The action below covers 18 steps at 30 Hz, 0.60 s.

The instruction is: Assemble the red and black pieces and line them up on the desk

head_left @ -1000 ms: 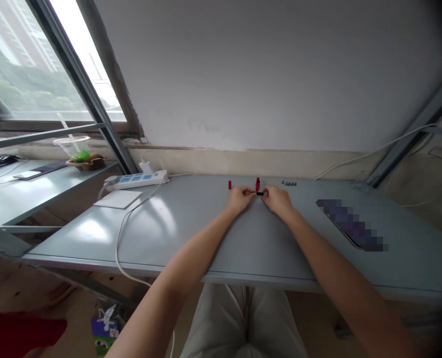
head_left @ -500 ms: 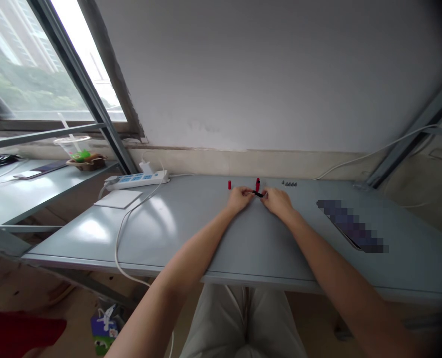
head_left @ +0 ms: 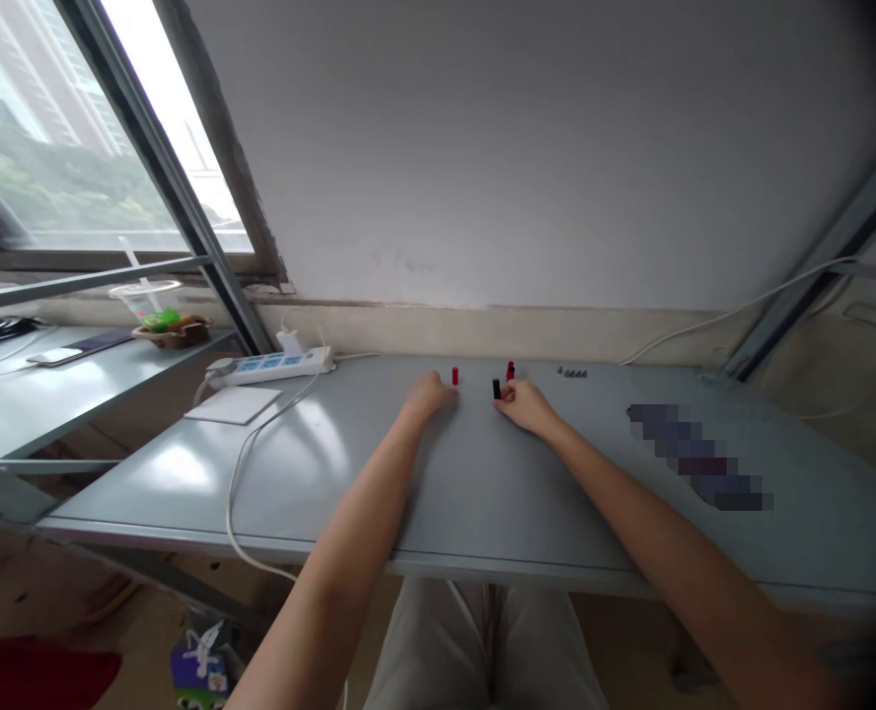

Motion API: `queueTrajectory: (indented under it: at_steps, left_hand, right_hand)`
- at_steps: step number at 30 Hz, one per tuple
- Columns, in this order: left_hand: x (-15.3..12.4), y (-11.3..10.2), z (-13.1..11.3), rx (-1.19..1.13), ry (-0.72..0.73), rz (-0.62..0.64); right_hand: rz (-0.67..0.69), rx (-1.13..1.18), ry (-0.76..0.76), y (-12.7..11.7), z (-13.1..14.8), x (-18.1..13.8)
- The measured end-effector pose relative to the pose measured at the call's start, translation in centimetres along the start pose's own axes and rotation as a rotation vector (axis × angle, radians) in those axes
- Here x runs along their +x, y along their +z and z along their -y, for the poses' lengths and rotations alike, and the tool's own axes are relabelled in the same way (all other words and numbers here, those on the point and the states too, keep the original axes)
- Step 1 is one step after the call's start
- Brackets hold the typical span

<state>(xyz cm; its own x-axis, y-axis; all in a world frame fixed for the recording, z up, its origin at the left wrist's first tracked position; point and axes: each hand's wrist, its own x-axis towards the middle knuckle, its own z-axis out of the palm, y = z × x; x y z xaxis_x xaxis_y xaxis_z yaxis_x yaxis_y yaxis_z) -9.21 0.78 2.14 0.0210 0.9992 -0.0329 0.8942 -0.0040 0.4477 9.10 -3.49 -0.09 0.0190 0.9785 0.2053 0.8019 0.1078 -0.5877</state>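
Hands have split apart! The left hand point(head_left: 429, 396) has slid out to the left and sits low on the grey table point(head_left: 482, 493), loosely curled with nothing showing in its grip, just short of a small red peg point(head_left: 455, 376) at its one o'clock. A moment ago both hands were pinched together at the centre over the black piece; now there's a real gap between them. The right hand point(head_left: 527, 406) stays near the middle, fingers point(head_left: 504, 409) reaching toward ten o'clock, right up beside a short black cylinder point(head_left: 496, 390). That cylinder now stands on the tabletop, upright as far as I can see, and whether the fingertips are touching it I can't call from here. At the right hand's eleven o'clock, a second red peg point(head_left: 510, 371) stands just apart from the black one, no longer crossed with it. Further out at one o'clock, a row of small dark grey pieces point(head_left: 572, 374) sits near the wall. Off at ten o'clock lies a white power strip point(head_left: 269, 366), a white pad point(head_left: 234, 404) in front of it, and a pixelated flat object point(head_left: 696, 459) lies at three o'clock.
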Motion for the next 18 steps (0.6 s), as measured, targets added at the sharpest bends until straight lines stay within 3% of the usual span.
queueTrajectory:
  at_steps: [3,7,18]
  left_hand:
    - [0.8,0.8,0.4,-0.126,0.028,-0.084]
    - [1.9,2.4,0.4,-0.266,0.127,-0.098]
    - [3.2,4.2,0.4,-0.237,0.182,-0.130]
  right_hand:
    - [0.042,-0.006,-0.033,0.9,0.9,1.1]
    - [0.010,-0.030,-0.022,2.5,1.9,2.9]
    - [-0.035,-0.173,0.089,5.2,2.9,4.9]
